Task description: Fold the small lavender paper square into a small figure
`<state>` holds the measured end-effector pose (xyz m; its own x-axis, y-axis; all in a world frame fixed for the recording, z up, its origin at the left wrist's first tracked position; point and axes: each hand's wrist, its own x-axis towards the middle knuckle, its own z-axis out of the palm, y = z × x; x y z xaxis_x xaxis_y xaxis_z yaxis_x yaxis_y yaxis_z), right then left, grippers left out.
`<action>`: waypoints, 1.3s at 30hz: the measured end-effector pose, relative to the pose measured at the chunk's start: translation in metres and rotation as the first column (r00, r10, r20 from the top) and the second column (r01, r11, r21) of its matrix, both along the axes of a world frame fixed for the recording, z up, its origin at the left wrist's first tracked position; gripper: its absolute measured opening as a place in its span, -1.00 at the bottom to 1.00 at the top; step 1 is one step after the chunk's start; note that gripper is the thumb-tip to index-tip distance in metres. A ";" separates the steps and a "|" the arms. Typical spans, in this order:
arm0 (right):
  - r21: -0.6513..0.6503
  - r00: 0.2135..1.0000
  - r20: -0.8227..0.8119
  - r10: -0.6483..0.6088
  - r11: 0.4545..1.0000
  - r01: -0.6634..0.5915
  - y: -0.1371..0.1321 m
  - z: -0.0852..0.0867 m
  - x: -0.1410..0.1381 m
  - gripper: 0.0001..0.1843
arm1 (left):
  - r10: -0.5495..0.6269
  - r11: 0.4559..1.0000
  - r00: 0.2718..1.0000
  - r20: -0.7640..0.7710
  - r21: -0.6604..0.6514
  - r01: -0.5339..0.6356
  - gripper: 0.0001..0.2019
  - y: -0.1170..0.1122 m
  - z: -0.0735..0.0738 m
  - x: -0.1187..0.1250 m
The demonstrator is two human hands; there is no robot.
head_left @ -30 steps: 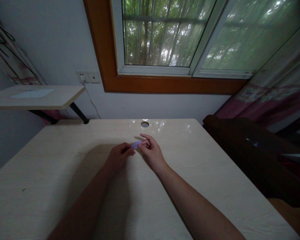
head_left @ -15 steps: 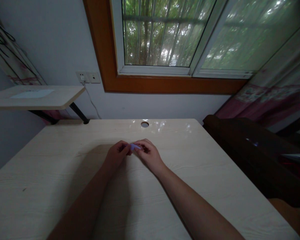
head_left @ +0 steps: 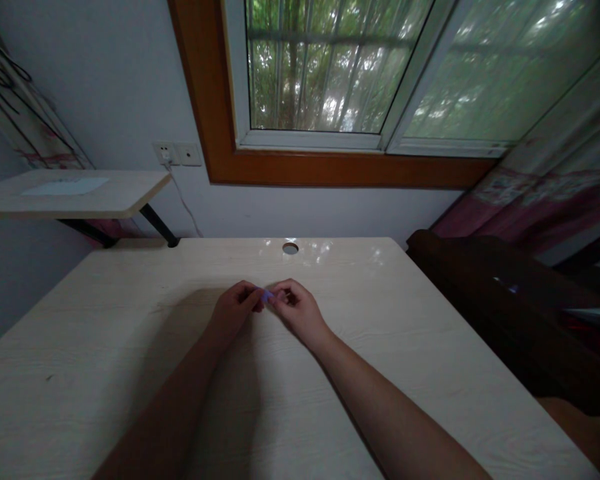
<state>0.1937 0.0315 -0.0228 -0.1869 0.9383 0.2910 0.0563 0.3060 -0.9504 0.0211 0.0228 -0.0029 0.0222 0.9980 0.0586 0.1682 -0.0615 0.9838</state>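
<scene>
A small purple piece (head_left: 267,295), perhaps paper, shows between my two hands above the desk (head_left: 370,373); its exact kind is too small to tell. My left hand (head_left: 236,305) pinches its left side between thumb and fingers. From the other side my right hand (head_left: 297,305) has thumb and forefinger closed on its right end. The fingers cover most of the piece. Both forearms reach in from the lower edge of the view, and a shadow falls across the desk beneath the left one.
A raised shelf (head_left: 145,193) on black legs stands at the desk's back left, with a pale sheet (head_left: 67,186) on it. Near the back edge is a round cable hole (head_left: 291,248). Dark wooden furniture (head_left: 470,287) borders the desk's right side. Behind is a window (head_left: 330,73).
Less of the purple piece shows between the fingers, and its right part no longer lies visibly over the right fingers. Both hands stay in nearly the same place.
</scene>
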 end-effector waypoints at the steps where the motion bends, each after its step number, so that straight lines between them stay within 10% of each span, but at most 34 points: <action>1: -0.028 1.000 -0.009 0.002 1.000 -0.002 0.000 -0.001 0.000 -0.86 | -0.005 1.000 1.000 -0.005 0.003 0.005 -0.80 0.000 -0.001 0.000; 39: -0.146 0.988 -0.152 0.025 0.988 -0.048 0.001 0.002 0.000 -0.76 | -0.076 0.995 0.992 0.101 0.068 0.069 -0.76 0.002 -0.013 -0.003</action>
<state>0.1937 0.0325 -0.0206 -0.1868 0.9665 0.1761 -0.0983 0.1599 -0.9822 0.0184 0.0249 -0.0157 0.0849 0.9881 0.1280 0.0587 -0.1332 0.9893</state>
